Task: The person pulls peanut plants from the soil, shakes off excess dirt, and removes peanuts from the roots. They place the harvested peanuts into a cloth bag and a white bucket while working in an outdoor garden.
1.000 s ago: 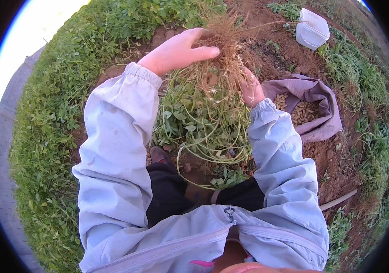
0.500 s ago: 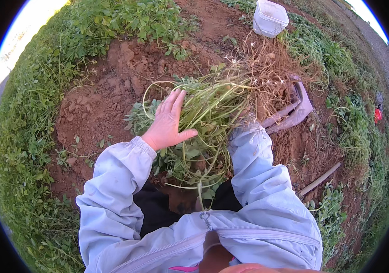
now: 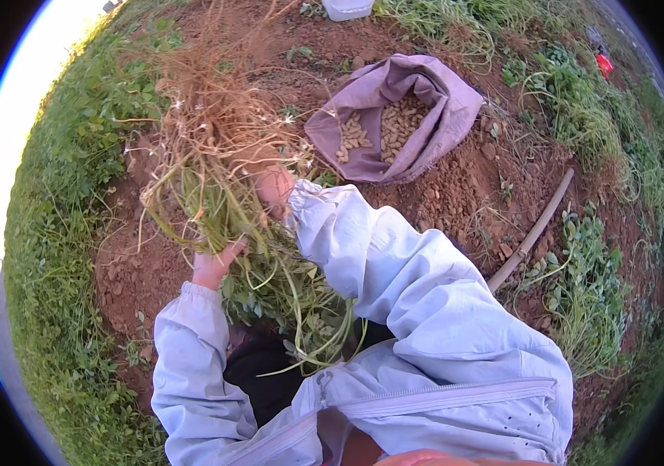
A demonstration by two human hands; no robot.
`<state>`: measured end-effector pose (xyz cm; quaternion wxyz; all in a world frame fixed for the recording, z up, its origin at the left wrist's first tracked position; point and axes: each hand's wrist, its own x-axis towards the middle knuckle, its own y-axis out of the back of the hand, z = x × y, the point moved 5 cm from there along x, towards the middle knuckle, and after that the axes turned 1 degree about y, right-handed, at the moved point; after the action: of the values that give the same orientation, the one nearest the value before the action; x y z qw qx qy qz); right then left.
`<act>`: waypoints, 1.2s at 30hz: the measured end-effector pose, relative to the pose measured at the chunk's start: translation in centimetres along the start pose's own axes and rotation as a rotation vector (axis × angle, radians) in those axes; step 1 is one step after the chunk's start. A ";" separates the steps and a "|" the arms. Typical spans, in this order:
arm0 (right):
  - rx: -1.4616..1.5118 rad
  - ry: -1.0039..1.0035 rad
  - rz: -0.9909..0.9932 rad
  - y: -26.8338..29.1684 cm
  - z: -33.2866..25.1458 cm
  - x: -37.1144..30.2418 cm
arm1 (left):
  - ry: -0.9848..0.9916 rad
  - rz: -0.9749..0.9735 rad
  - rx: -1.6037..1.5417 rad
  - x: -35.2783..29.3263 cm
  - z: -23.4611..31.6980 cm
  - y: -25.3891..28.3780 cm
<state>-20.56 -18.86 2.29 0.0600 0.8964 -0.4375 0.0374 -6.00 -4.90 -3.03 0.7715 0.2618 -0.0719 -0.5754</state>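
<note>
A big bundle of uprooted peanut plants is held up between my hands in front of my body. Its dry brown roots point away from me, and its green leafy stems hang toward my lap. My left hand is closed around the stems from below, its fingers partly hidden by them. On the bundle's right side, nearer the roots, my right hand grips the stems, its fingertips covered. A mauve cloth sack lies open to the right, with many peanuts inside.
A white plastic tub stands at the far edge. To the right, a curved wooden stick lies on reddish soil beside pulled green plants. Dense green plants grow along the left.
The bundle has swung from right to left, uncovering the sack and its peanuts. My left hand, previously open on top of the leaves, now holds the stems. The view has turned too.
</note>
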 end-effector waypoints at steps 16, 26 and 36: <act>-0.287 -0.287 -0.365 10.4 11.3 -8.6 | 0.415 0.776 0.957 -20.0 5.5 43.6; -1.038 -0.440 -0.846 -1.6 28.8 -10.1 | 0.473 0.629 1.339 -23.9 -6.2 31.5; 0.119 -1.151 -0.373 -6.2 33.1 -7.9 | 0.803 0.440 0.899 -14.3 -31.9 13.4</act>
<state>-20.03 -13.62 -31.90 -0.2308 0.8361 -0.2325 -0.4399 13.89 21.33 -20.98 0.6533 0.7340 -0.0636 -0.1747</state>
